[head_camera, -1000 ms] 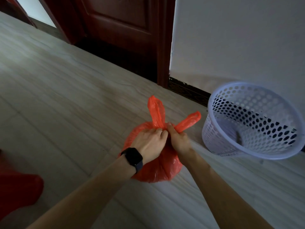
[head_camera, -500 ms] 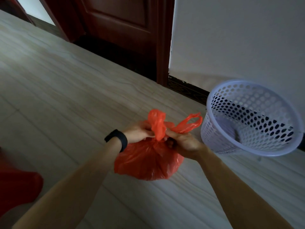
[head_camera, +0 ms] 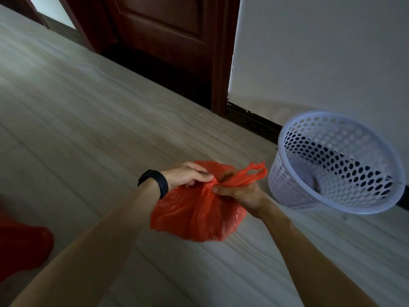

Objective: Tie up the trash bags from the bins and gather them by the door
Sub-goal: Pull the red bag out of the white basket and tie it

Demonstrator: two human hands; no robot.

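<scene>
"Head view: where's the red trash bag (head_camera: 199,214)?"
"Low over the floor (head_camera: 88,129), just beside the perforated bin (head_camera: 287,187), near the door (head_camera: 168,29)."
"And the fingers?"
"Both sets closed on plastic. Left hand (head_camera: 188,176) pinches the gathered neck, and right hand (head_camera: 240,192) curls round a handle loop (head_camera: 251,173) trailing toward the bin."

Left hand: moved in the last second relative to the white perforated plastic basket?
Yes: left hand moved left, away from the white perforated plastic basket, pinching the orange plastic bag.
</scene>
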